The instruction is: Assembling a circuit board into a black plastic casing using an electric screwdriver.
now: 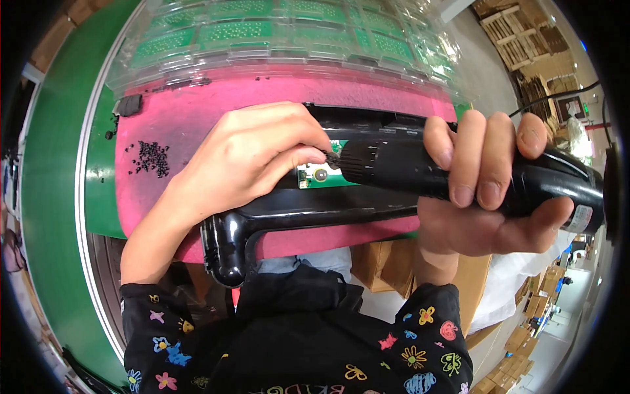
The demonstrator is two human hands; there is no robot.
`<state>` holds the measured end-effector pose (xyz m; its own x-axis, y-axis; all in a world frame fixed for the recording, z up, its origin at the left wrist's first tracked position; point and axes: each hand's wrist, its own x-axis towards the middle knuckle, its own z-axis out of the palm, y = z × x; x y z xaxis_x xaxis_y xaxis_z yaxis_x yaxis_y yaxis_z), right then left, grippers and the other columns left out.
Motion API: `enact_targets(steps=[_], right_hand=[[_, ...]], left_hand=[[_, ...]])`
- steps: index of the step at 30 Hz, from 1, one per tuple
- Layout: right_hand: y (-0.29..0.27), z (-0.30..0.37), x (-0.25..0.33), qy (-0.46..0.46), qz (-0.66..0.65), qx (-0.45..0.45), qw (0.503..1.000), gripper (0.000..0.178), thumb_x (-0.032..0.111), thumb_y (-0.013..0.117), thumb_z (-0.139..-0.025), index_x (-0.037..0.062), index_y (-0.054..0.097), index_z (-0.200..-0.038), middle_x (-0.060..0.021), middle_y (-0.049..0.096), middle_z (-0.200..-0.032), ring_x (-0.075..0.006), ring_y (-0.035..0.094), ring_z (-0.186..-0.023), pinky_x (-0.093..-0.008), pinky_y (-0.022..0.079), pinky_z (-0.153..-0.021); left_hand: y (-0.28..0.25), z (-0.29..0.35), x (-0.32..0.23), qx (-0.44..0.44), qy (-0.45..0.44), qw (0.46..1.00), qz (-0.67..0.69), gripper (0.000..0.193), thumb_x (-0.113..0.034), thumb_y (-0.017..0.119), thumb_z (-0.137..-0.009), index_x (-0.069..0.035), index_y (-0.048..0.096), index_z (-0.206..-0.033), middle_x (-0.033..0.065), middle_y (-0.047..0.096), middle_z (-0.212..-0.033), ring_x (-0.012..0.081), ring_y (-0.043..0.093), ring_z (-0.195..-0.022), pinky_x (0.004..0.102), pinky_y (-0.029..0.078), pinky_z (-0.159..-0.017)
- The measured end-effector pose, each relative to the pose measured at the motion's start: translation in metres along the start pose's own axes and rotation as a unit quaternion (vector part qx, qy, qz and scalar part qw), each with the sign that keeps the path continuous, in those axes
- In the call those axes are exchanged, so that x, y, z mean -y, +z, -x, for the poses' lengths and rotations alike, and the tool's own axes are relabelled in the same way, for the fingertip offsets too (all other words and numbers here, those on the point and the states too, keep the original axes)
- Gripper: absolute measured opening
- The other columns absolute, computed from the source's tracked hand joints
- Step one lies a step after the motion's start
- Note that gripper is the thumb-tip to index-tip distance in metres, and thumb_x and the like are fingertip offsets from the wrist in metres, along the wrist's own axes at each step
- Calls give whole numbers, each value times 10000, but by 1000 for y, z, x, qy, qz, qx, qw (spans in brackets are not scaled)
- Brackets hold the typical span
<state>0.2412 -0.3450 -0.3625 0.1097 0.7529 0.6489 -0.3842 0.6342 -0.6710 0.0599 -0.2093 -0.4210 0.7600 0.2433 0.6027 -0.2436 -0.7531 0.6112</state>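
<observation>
Right hand [497, 171] wrapped round black tool [400, 161]; left hand [249, 157] pinched near tip, contents unclear; green board [336, 180] between hands.

Green tabletop [59, 171] at left — wooden pallets [515, 38] upper right, cardboard boxes [518, 340] lower right

Looking down from head, left fisheye; close over left hand [256, 157], right hand [482, 174] and tabletop [102, 207], taking in black shirt [295, 335] below, bending straight edges toward rim.
</observation>
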Motion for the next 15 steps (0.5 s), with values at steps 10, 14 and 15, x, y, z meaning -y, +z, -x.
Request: enact_targets(steps=[10,14,15], right_hand=[[-31,7,12,10,133,-136,982,412,473,537,-936,77,565,-1048,15,480,-686,-122,431,-601,-318,384,-673],[-39,12,-1,41,189,-147,970,364,421,512,-951,65,540,-1020,6,466,-657,-129,405,-549,-323,391,-639],[-39,11,-1,51,194,-140,970,350,411,514,-954,67,532,-1015,1,476,-664,-130,414,-553,-326,399,-648]], left_hand=[[0,-2,0,-14,-86,996,-27,50,-4,578,-921,38,557,-903,113,593,-840,232,591,-753,325,484,-710],[3,2,0,58,-136,989,-18,66,-17,550,-939,34,526,-906,125,569,-857,263,567,-756,327,470,-720],[3,2,2,79,-130,988,-21,74,-26,572,-931,29,531,-905,128,573,-856,279,576,-757,331,474,-714]])
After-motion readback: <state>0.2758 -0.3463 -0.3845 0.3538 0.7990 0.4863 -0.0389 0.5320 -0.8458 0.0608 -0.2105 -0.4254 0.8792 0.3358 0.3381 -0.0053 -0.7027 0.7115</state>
